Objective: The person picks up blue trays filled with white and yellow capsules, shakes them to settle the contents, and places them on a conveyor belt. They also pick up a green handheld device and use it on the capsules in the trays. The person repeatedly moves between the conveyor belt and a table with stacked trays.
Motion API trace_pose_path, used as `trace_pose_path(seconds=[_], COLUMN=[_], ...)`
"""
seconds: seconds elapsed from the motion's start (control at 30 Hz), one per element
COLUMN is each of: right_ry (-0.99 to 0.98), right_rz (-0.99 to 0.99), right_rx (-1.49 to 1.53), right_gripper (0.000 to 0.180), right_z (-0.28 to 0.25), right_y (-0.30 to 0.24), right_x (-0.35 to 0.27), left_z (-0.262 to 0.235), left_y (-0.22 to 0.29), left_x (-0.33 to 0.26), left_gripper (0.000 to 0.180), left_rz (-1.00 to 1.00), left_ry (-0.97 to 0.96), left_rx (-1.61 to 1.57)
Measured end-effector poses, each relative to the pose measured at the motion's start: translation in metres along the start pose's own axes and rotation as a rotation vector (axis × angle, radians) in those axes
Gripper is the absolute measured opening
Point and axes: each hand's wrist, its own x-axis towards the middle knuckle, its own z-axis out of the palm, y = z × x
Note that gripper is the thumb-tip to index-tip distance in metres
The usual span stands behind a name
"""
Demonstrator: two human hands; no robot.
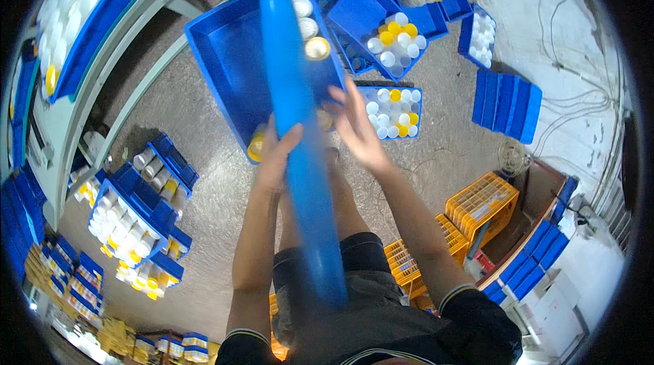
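Note:
A long, bright blue object [310,208] with a rounded far end runs lengthwise through the middle, close to me and smeared by motion. It looks like a tube or a tray edge seen side-on; I cannot tell which. My left hand [274,159] is closed at its left side, thumb lying against it. My right hand [359,127] is to its right with fingers stretched apart, near the corner of a large blue crate [228,58]. Along that crate's right side sit several white round containers [303,7], and one with a yellow rim [317,48]. The blue object hides part of the crate.
Right of the crate stand blue trays of white and yellow round pieces [395,113]. Stacked blue crates [507,106] lean near the white wall. Yellow crates [480,205] stand at the lower right. More filled trays [129,222] are left, beside a pale metal frame [133,103].

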Motion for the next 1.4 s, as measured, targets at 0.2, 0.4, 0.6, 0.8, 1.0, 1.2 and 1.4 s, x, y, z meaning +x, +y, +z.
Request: trace_pose_path(seconds=[0.2,0.4,0.6,0.8,1.0,1.2,1.4], right_ry=[-0.16,-0.017,-0.22,-0.59,-0.746,-0.848,-0.677], right_rz=[0.005,-0.039,-0.195,0.193,0.19,-0.05,0.568], right_rx=[-0.158,-0.11,-0.904,-1.613,-2.001,-1.978,-0.386], right_gripper=[0.1,0.095,0.096,0.089,0.079,0.063,0.084], right_z=[0.078,0.089,0.013,-0.022,-0.019,-0.018,0.004], right_y=[0.001,-0.025,-0.058,0.016,0.124,0.129,0.074], right_x=[0.07,0.118,0.125,0.081,0.132,0.139,0.069], left_z=[-0.024,-0.026,-0.071,-0.086,-0.068,-0.039,0.01], left_y=[-0.015,0.005,0.015,-0.027,-0.065,-0.117,-0.161], left_x=[-0.012,-0.03,-0.057,-0.056,-0.059,-0.077,-0.088], left_gripper=[0.093,0.084,0.069,0.076,0.079,0.077,0.074], left_rz=[0.199,0.238,0.142,0.109,0.121,-0.008,0.085], left_ry=[0.207,0.117,0.326,0.347,0.385,0.43,0.487], left_rx=[0.292,0.336,-0.031,-0.211,-0.295,-0.415,-0.24])
